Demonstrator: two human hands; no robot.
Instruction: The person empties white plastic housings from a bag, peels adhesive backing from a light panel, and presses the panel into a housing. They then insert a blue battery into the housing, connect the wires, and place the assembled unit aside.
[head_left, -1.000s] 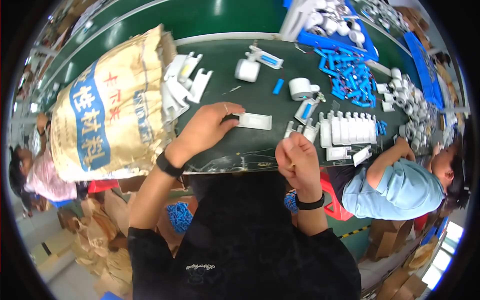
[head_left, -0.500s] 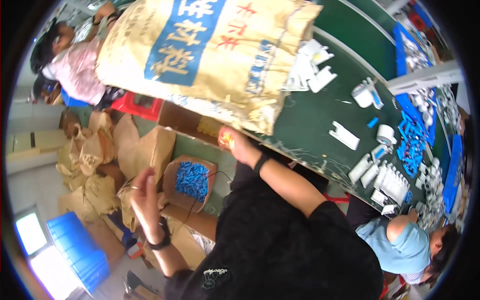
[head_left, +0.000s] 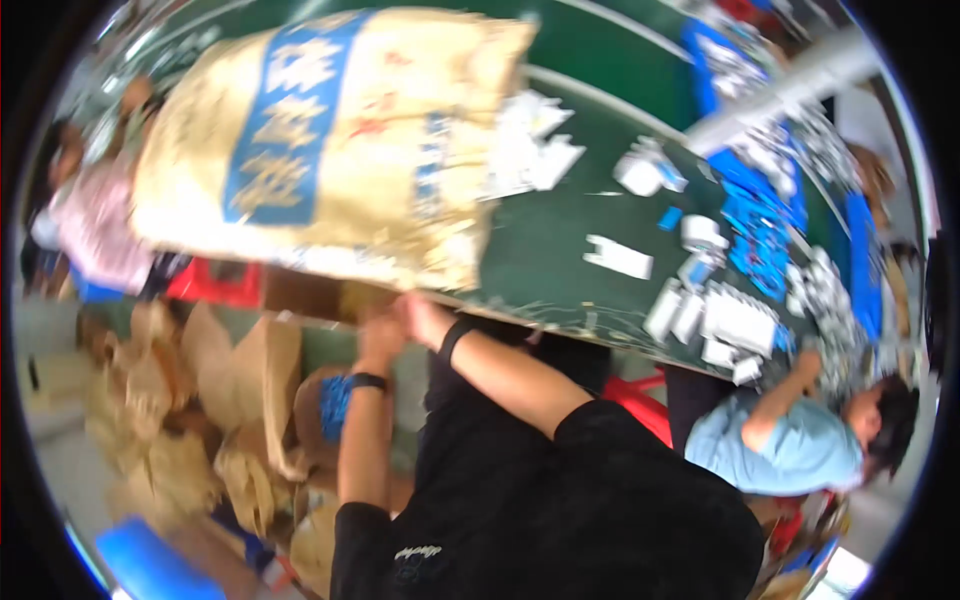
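My left hand [head_left: 380,337] and my right hand [head_left: 428,320] meet at the near edge of the green table, just below a large cream paper sack [head_left: 390,120] with a blue band. My right hand looks closed, but what lies in it is hidden. The fingers of my left hand are smeared by motion and partly covered, so their pose is unclear. Right by the hands, under the sack, an open brown drawer or box [head_left: 310,296] shows a blurred yellowish patch inside.
White plastic parts [head_left: 618,257] and blue pieces [head_left: 757,240] lie on the green table [head_left: 560,270]. A co-worker in a light blue shirt [head_left: 765,445] sits at the right, another in pink [head_left: 105,225] at the left. Brown paper bags [head_left: 150,430] and a carton of blue pieces [head_left: 333,405] stand below.
My left hand has come up and right from above the carton to join my right hand. The orange-yellow bits seen in my right hand no longer show. The whole view has shifted.
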